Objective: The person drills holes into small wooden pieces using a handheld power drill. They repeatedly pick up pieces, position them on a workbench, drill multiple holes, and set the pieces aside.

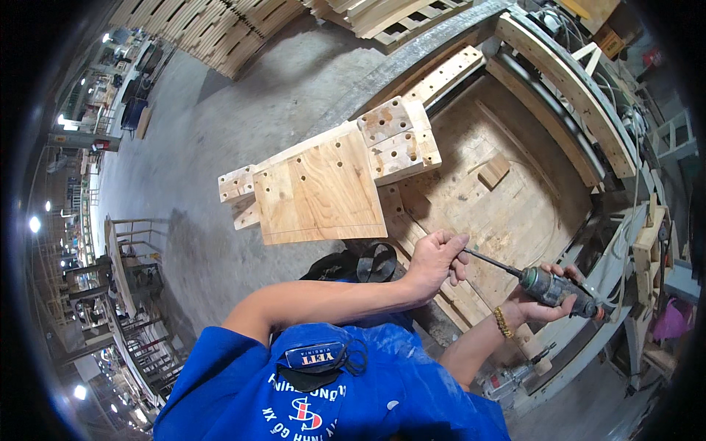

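My right hand [540,303] is wrapped round a dark, cylindrical power screwdriver [548,287], its long thin bit [489,260] pointing left. At the bit's tip, my left hand [439,259] is closed in a pinch; whatever lies between those fingers is too small to make out. Beyond the left hand is a light wooden panel [316,195] with several drilled holes. Wooden blocks [397,140] with holes adjoin its upper right corner, and a smaller drilled block [237,184] adjoins its left side.
To the right is a wooden work surface [515,213] with sawdust and a loose wooden block [494,170], bordered by curved wooden rails [570,92]. Another power tool [507,381] lies near my right forearm. Stacked slatted wood [209,29] stands on the floor at the back.
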Demonstrator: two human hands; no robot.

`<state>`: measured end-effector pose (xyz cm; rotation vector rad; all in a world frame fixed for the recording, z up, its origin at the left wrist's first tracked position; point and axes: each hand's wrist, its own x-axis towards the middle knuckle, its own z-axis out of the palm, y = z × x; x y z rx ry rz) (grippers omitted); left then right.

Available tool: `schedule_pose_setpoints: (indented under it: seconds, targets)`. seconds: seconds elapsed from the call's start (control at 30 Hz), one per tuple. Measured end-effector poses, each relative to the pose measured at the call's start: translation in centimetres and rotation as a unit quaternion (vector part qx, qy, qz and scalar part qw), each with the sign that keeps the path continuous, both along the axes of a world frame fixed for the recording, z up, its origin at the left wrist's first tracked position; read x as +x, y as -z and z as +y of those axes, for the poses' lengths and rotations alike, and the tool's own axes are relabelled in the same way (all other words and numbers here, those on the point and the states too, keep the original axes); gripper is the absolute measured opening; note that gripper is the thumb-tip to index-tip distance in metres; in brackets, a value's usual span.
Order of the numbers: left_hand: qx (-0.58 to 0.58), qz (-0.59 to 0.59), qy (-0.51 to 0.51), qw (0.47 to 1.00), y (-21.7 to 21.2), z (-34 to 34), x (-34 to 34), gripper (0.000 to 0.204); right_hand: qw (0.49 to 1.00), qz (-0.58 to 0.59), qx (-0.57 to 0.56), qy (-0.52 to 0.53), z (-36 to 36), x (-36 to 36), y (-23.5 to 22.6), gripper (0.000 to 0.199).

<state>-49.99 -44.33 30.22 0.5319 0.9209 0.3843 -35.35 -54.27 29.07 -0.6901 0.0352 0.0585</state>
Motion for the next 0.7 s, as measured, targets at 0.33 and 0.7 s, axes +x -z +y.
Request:
schedule_pose_setpoints:
  seconds: [0.33, 0.7]
  targets:
    - [0.699, 0.098, 0.288, 0.647, 3.0, 1.5, -6.3, 0.043, 0.997, 0.058, 0.054, -0.014, 0.6, 1.5, 3.1, 0.038]
    - [0.523, 0.376, 0.187, 0.742, 5.5, 1.5, -12.5, 0.052, 0.993, 0.092, 0.042, -0.056, 2.0, 0.5, 3.1, 0.039]
